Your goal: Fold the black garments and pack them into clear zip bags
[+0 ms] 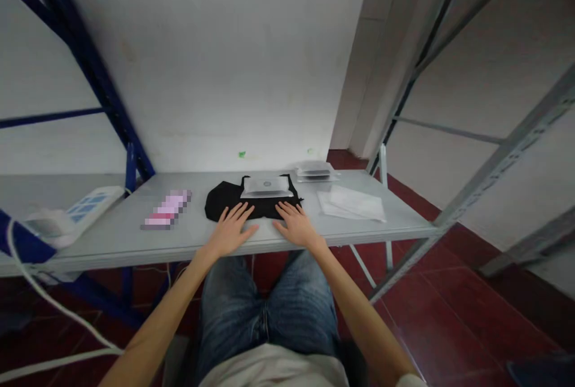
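A black cloth item (pixel 223 200) lies on the grey table (pixel 117 234) in front of me. On top of it rests a flat white packet (pixel 266 187). My left hand (pixel 233 230) lies flat and open on the table, its fingertips touching the cloth's near edge. My right hand (pixel 296 224) is also flat and open, fingers spread, its tips on the cloth's near edge just right of the left hand. Neither hand holds anything.
A stack of white packets (pixel 315 171) sits at the back right, with clear plastic bags (pixel 353 203) beside it. A pink object (pixel 167 210) lies left of the cloth. A white power strip (pixel 87 205) and cable lie at far left. Metal shelf posts stand at both sides.
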Demonstrator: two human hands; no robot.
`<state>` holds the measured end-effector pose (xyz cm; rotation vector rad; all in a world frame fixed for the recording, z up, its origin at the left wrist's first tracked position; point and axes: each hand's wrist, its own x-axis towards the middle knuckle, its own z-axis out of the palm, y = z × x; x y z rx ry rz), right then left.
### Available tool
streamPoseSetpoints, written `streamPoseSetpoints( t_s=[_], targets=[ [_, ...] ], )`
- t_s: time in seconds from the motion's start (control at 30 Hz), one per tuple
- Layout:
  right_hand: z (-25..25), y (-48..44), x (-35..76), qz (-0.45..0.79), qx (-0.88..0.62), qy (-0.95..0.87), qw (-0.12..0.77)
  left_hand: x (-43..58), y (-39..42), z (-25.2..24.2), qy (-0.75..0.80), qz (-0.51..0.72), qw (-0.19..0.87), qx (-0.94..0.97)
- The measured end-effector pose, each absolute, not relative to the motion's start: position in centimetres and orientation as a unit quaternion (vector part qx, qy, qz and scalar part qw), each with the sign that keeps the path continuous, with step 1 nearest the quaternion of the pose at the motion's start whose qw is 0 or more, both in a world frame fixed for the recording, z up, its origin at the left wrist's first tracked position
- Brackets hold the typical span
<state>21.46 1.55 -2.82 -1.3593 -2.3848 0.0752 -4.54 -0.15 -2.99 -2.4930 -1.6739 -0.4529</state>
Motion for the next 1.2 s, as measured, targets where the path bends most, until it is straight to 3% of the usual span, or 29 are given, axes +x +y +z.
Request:
streamPoseSetpoints(
  t_s=[1.2],
  targets=[
    [-3.22,1.81,21.46,0.03,-0.484,-0.849,0.212,-4.71,0.1,-3.48,-0.542,-0.174,0.048,-0.82]
  ],
)
